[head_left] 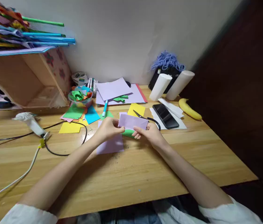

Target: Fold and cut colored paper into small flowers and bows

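A small folded purple paper (pixel 133 122) is held up over the desk between my two hands. My left hand (pixel 109 128) pinches its left edge between thumb and fingers. At the lower right edge, my right hand (pixel 148 133) grips the same paper, fingers curled behind it. Part of a green paper (pixel 128 133) shows just below it. A flat purple sheet (pixel 110 146) lies on the desk under my left hand. Beyond the held paper are a yellow square (pixel 136 110) and scissors (pixel 139 114), their black handle partly behind my right hand.
On the wooden desk (pixel 168 168) are a phone (pixel 166 115), a banana (pixel 189 109), white rolls (pixel 160 87), a blue marker (pixel 105 108) and a bowl of paper scraps (pixel 80 97). Cables (pixel 61 154) lie at left, below an open wooden box (pixel 28 77). Purple sheets (pixel 115 89) sit near the wall.
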Demonstrator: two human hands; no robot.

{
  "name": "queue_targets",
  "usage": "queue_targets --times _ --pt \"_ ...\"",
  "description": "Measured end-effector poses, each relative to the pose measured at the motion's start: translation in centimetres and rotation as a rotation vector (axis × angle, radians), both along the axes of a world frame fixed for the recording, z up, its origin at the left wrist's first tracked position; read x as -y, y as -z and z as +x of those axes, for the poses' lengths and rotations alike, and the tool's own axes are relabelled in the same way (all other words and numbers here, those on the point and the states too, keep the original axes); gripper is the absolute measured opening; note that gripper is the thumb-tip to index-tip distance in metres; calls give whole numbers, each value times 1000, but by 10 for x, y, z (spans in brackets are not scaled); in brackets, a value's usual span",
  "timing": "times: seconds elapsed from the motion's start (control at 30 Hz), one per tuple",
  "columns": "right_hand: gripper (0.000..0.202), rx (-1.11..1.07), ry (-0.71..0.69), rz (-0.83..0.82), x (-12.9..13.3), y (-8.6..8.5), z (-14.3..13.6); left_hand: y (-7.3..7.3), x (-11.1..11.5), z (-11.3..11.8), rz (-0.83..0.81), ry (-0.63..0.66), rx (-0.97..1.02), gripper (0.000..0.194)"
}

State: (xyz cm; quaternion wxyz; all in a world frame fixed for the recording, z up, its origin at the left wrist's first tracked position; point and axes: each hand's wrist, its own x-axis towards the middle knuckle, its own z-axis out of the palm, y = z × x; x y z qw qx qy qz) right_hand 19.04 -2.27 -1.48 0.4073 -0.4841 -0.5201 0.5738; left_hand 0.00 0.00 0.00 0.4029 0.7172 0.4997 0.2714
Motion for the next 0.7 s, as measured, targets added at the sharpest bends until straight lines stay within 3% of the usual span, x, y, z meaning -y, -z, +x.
queue_targets --times 0.23,0.43,0.53,0.7 --pt "27 -12 19 0 -2 0 5 -12 -6 -11 -102 -54 7 15" --pt "26 -34 46 -13 -2 -1 7 -23 -6 -18 95 -164 53 20" --pt "28 -5 1 -15 -2 0 5 -25 -1 -14 167 -103 113 25" --pt "33 75 -59 -27 -1 6 1 -28 8 -8 217 -44 -1 21"
